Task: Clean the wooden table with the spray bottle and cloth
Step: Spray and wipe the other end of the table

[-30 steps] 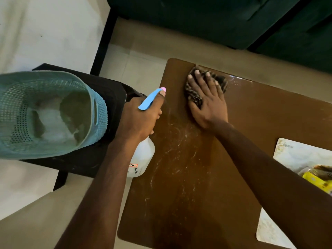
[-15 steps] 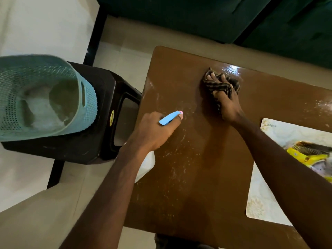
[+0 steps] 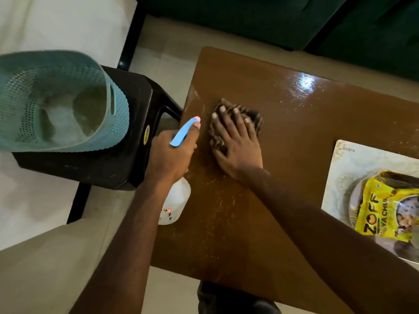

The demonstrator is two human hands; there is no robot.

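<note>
The brown wooden table fills the middle and right of the head view, wet and shiny at the far side and streaked with pale marks near its left edge. My right hand lies flat, fingers spread, pressing a dark striped cloth onto the table near the left edge. My left hand grips the white spray bottle just off the table's left edge; its blue trigger head with a pink tip points away from me. Most of the cloth is hidden under my right hand.
A teal perforated basket sits on a black stool left of the table. A pale placemat with a yellow snack packet lies on the table's right side. Dark green furniture stands beyond the table.
My right hand has slid the cloth back left toward the table's left edge and now lies flat on it. The left hand with the bottle has drawn slightly left, off the edge.
</note>
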